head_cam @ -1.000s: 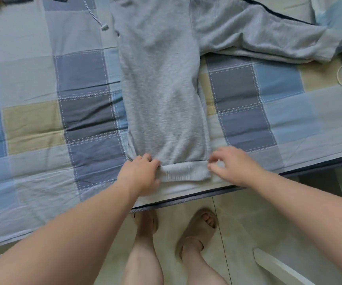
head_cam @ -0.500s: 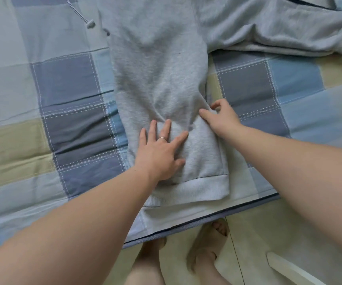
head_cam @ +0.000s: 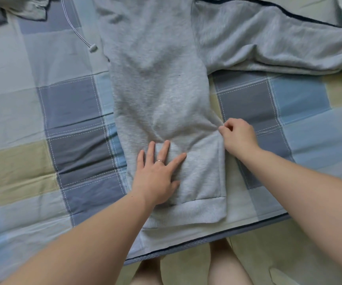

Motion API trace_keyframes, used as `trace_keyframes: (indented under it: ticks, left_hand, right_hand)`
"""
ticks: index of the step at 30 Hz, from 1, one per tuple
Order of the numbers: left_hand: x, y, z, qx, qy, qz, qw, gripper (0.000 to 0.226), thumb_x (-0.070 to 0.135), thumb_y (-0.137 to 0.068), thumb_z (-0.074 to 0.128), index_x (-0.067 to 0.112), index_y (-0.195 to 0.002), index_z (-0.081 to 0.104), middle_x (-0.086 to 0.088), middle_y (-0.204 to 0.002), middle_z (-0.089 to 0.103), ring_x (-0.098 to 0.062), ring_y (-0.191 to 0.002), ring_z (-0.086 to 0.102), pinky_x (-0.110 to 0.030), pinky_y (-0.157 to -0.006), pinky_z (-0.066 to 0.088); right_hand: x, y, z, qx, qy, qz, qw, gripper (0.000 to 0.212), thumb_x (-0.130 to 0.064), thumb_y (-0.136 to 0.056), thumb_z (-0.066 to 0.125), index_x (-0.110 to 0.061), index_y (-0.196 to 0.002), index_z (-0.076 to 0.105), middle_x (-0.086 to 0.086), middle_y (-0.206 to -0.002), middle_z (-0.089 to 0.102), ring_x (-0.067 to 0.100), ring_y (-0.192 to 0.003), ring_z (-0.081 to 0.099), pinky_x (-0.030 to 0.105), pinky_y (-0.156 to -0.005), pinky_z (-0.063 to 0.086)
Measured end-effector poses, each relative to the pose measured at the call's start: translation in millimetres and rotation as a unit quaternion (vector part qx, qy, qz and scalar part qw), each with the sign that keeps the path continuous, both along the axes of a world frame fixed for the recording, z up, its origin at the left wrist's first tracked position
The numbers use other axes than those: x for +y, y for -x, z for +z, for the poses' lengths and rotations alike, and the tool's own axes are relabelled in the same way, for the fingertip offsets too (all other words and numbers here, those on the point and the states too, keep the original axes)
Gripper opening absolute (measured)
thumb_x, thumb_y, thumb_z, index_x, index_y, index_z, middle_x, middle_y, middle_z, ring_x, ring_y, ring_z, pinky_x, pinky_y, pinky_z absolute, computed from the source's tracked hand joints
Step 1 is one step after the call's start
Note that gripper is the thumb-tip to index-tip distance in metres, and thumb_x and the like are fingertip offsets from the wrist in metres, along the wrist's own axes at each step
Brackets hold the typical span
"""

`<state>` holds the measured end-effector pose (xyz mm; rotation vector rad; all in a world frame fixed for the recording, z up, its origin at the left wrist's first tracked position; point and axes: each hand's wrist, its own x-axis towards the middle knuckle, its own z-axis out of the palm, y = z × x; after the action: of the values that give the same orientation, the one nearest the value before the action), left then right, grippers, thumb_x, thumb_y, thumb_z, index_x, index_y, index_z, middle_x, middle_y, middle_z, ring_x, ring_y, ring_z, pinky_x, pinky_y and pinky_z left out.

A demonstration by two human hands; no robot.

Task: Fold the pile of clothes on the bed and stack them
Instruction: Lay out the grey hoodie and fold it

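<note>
- At the bed's [head_cam: 42,112] near edge lies the grey sweatshirt [head_cam: 157,95], hem nearest
- Left hand [head_cam: 157,173] presses it, fingers spread flat
- Right hand [head_cam: 237,136] pinches its right side

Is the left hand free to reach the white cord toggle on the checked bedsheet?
Probably yes: the left hand lies flat on the grey sweatshirt, gripping nothing; nothing covers the white cord toggle.

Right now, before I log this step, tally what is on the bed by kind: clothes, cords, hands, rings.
Clothes: 2, the grey sweatshirt and a crumpled grey cloth at top left
Cords: 1, the white cord with a toggle
Hands: 2, the left hand pressing flat, the right hand pinching the sweatshirt's edge
Rings: 1, the ring
Total: 6
</note>
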<state>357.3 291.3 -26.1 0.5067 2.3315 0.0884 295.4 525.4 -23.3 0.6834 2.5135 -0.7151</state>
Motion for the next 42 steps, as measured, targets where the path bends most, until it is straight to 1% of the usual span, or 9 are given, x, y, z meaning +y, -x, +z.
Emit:
trace_keyframes:
  ticks: [6, 9, 14, 17, 20, 22, 26, 32, 42]
  left_hand:
    - [32, 13, 1, 0.208, -0.112, 0.103, 0.966, 0.033, 0.052, -0.091, 0.055, 0.027, -0.112, 0.061, -0.005, -0.138, 0.052, -0.034, -0.134, 0.038, -0.049, -0.106, 0.03]
    - [66, 54, -8, 0.261, -0.162, 0.097, 0.947, 0.051, 0.048, -0.098, 0.046, 0.031, -0.146, 0.044, -0.003, -0.16, 0.033, -0.031, -0.149, 0.025, -0.048, -0.119, 0.02]
    - [97, 104, -50, 0.115, -0.056, 0.081, 0.988, 0.064, 0.059, -0.103, 0.025, 0.044, -0.158, -0.004, 0.007, -0.168, -0.018, -0.023, -0.153, -0.02, -0.053, -0.12, -0.015]
    - [91, 107, -47, 0.099, -0.108, 0.091, 0.985, 0.064, 0.057, -0.102, 0.033, 0.046, -0.158, 0.005, 0.007, -0.168, -0.013, -0.022, -0.154, -0.017, -0.055, -0.122, -0.012]
    - [62, 97, -31, 0.218, -0.131, 0.11, 0.961, 0.057, 0.048, -0.102, 0.04, 0.036, -0.156, 0.028, 0.001, -0.169, 0.009, -0.025, -0.156, 0.0, -0.052, -0.125, -0.003]
    - [34, 89, -29, 0.274, -0.073, 0.139, 0.949, 0.06, 0.049, -0.101, 0.037, 0.032, -0.158, 0.026, -0.002, -0.169, 0.011, -0.028, -0.156, 0.001, -0.049, -0.123, -0.007]
    - [-11, 75, -51, 0.184, 0.017, 0.129, 0.974, 0.07, 0.063, -0.1, 0.025, 0.035, -0.161, 0.006, 0.001, -0.169, -0.006, -0.028, -0.155, -0.007, -0.053, -0.124, -0.005]
    - [-14, 73, -57, 0.171, -0.018, 0.13, 0.977, 0.071, 0.062, -0.101, 0.026, 0.034, -0.161, 0.001, 0.001, -0.169, -0.011, -0.027, -0.155, -0.013, -0.049, -0.122, -0.011]
    - [-17, -96, -25, 0.098, -0.044, 0.084, 0.991, 0.078, 0.06, -0.096, 0.031, 0.013, -0.159, 0.027, -0.01, -0.166, 0.018, -0.027, -0.154, 0.016, -0.047, -0.123, 0.007]
  right_hand:
    - [10, 8, -7, -0.09, 0.114, -0.055, 0.988, 0.028, -0.027, -0.094, 0.06, -0.01, -0.072, 0.064, 0.002, -0.066, 0.058, 0.03, -0.072, 0.056, 0.035, -0.068, 0.047]
    - [16, 11, -15, -0.06, 0.139, -0.086, 0.985, 0.029, -0.031, -0.093, 0.056, -0.014, -0.07, 0.06, 0.004, -0.071, 0.064, 0.038, -0.082, 0.066, 0.047, -0.078, 0.056]
    - [33, 6, -21, 0.107, 0.1, -0.017, 0.989, 0.014, -0.02, -0.097, 0.054, -0.017, -0.107, 0.062, 0.0, -0.104, 0.062, 0.019, -0.097, 0.056, 0.026, -0.081, 0.037]
    - [35, 11, -20, 0.197, 0.049, 0.096, 0.974, 0.038, -0.024, -0.091, 0.051, -0.019, -0.129, 0.058, 0.002, -0.129, 0.056, 0.026, -0.12, 0.051, 0.042, -0.101, 0.04]
    - [15, 25, -12, 0.256, -0.01, 0.215, 0.942, 0.058, -0.028, -0.089, 0.05, -0.017, -0.146, 0.047, 0.004, -0.156, 0.039, 0.026, -0.145, 0.031, 0.042, -0.114, 0.025]
    - [-9, 37, -12, 0.226, -0.03, 0.298, 0.927, 0.067, -0.035, -0.093, 0.046, -0.016, -0.155, 0.033, 0.006, -0.166, 0.02, 0.026, -0.153, 0.014, 0.046, -0.122, 0.01]
    - [-49, 37, -45, 0.055, -0.089, 0.43, 0.897, 0.078, -0.057, -0.101, 0.029, -0.016, -0.161, -0.001, 0.007, -0.167, -0.016, 0.021, -0.154, -0.015, 0.047, -0.119, -0.016]
    - [-52, 30, -54, 0.051, -0.133, 0.426, 0.893, 0.085, -0.065, -0.092, 0.01, -0.016, -0.16, -0.005, 0.009, -0.167, -0.015, 0.022, -0.154, -0.013, 0.049, -0.121, -0.014]
    - [-41, -122, -4, -0.082, -0.059, 0.418, 0.903, 0.077, -0.06, -0.1, 0.033, -0.033, -0.158, -0.011, 0.014, -0.162, -0.027, 0.027, -0.152, -0.022, 0.042, -0.124, -0.01]
